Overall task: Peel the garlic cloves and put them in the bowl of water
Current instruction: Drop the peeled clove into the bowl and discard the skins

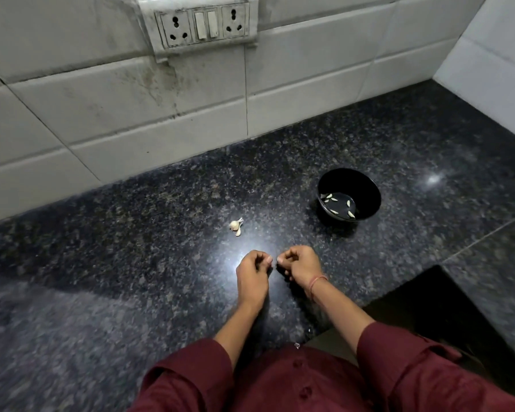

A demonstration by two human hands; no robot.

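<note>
A black bowl (369, 185) of water stands on the counter to the right, with several peeled garlic cloves (329, 198) floating in it. A small piece of garlic bulb (236, 226) with skin on lies on the counter left of the bowl. My two hands hover close together above the counter, nearer to me than the bulb. My right hand (301, 264) has curled fingers and pinches a small pale garlic clove (279, 259) at its fingertips. My left hand (253, 272) is curled too, thumb against forefinger, a little apart from the right; nothing shows in it.
The dark speckled granite counter (131, 263) runs back to a white tiled wall (101, 114) with a socket panel (204, 23). The counter has a cut-out corner (422, 298) at lower right. A tiny scrap of peel (297, 345) lies near my shirt.
</note>
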